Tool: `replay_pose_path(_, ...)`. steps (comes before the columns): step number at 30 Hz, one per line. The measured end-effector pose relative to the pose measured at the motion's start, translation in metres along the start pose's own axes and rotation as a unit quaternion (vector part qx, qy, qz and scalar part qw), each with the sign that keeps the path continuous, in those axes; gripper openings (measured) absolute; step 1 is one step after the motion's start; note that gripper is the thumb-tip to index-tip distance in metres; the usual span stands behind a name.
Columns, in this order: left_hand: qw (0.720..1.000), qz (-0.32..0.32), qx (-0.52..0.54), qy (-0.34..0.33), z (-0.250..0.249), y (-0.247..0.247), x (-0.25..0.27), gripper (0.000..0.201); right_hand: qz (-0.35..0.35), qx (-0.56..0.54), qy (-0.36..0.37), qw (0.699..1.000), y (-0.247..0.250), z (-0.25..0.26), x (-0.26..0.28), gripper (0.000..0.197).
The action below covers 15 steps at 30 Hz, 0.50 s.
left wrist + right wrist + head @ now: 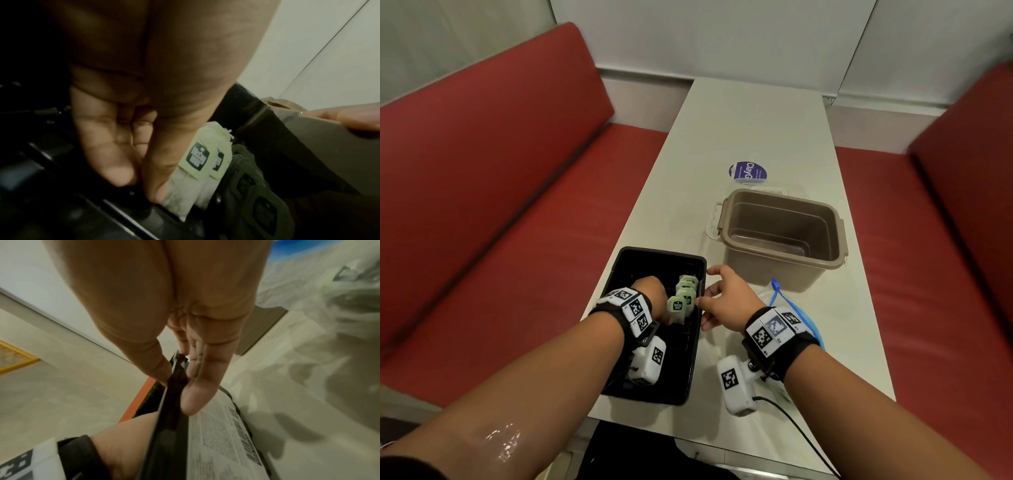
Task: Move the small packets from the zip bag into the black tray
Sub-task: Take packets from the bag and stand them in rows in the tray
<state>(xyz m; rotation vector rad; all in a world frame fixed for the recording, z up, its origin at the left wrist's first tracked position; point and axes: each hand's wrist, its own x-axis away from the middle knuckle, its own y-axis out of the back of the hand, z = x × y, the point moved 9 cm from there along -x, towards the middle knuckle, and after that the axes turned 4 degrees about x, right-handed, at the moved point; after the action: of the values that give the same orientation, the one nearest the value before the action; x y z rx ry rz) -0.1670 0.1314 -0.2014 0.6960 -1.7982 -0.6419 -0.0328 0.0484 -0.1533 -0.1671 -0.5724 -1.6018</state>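
Observation:
The black tray [690, 363] lies at the table's near left. Several small green-tagged packets [685, 294] stand in a row along its right wall. My left hand [654, 301] reaches down inside the tray. In the left wrist view its straight fingers [115, 162] point at the tray floor [61, 203], and the thumb presses against the nearest packet [180, 186]. My right hand [719, 294] pinches the tray's right rim [170, 410], thumb inside and fingers [197, 386] outside. The clear zip bag [796, 310] with a blue zip lies under my right wrist.
An open, empty taupe plastic bin [780, 236] stands just behind the right hand. A purple-and-white lid [748, 171] lies beyond it. Red benches [500, 205] run along both sides of the narrow white table [750, 120]. A cable trails off the table's near edge.

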Motion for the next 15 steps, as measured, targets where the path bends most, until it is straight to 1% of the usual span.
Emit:
replay_pose_path(2,1.000,-0.014,0.003,0.004,-0.001,-0.001,-0.001,0.032,-0.002,0.000,-0.001,1.000,0.000,0.000,0.001,0.061)
replay_pose_path(6,0.999,-0.040,-0.004,-0.020,-0.011,0.000,-0.001,0.025,-0.007,0.009,0.001,1.000,0.001,0.000,0.002,0.061)
replay_pose_path(9,0.999,-0.034,-0.013,-0.023,-0.015,-0.001,0.004,0.025,-0.012,0.028,0.005,1.000,0.003,0.001,0.004,0.062)
replay_pose_path(10,0.999,-0.034,-0.018,-0.019,-0.015,0.001,0.007,0.028,-0.017,0.040,0.009,0.999,0.006,0.001,0.005,0.062)
replay_pose_path(12,0.999,-0.039,-0.003,-0.011,-0.015,0.011,0.015,0.040,-0.032,0.064,0.021,0.997,0.017,0.004,0.010,0.057)
replay_pose_path(13,0.999,-0.052,0.010,-0.011,-0.014,0.019,0.019,0.044,-0.041,0.068,0.029,0.996,0.024,0.004,0.013,0.051)
replay_pose_path(15,0.995,-0.093,0.005,-0.024,-0.019,0.039,0.031,0.044,-0.060,0.059,0.044,0.995,0.043,0.006,0.024,0.038)
